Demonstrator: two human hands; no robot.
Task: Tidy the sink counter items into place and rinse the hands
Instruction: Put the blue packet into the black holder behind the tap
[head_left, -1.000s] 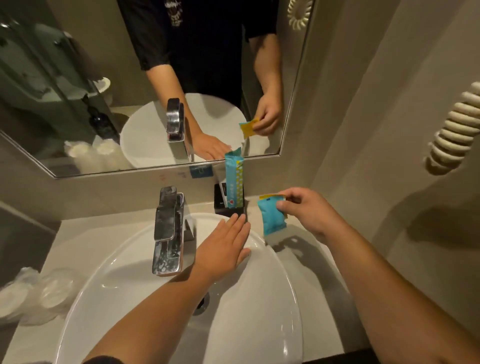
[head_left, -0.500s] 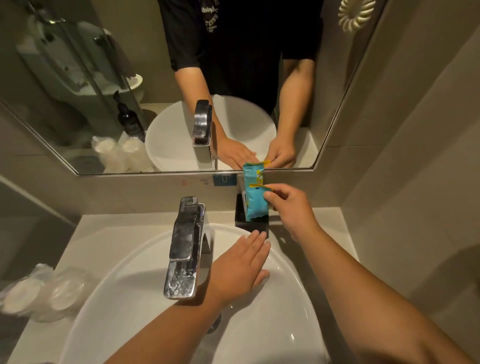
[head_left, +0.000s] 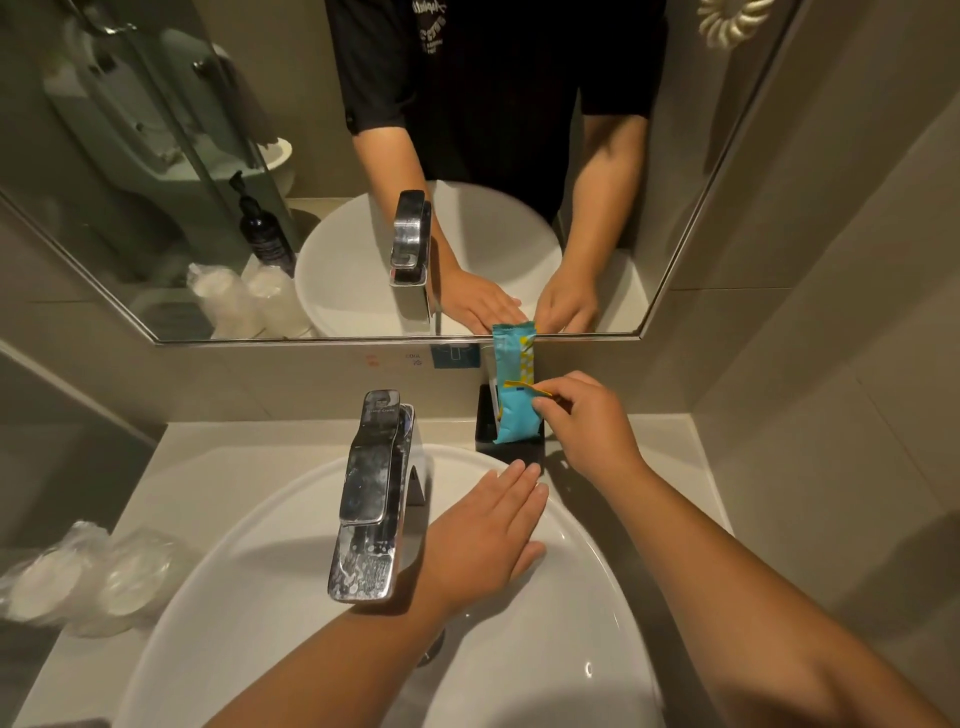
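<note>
Pinching packet (head_left: 514, 418) (teal), right hand (head_left: 589, 423)

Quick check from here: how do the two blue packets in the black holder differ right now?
The short packet stands in front, pinched at its yellow top edge by the fingers of the right hand. The tall packet stands behind it, untouched, reaching up to the mirror's lower frame. The tall one shows a yellow checked strip down one side; the short one is plain blue below its yellow edge. Both stand upright in the black holder.
</note>
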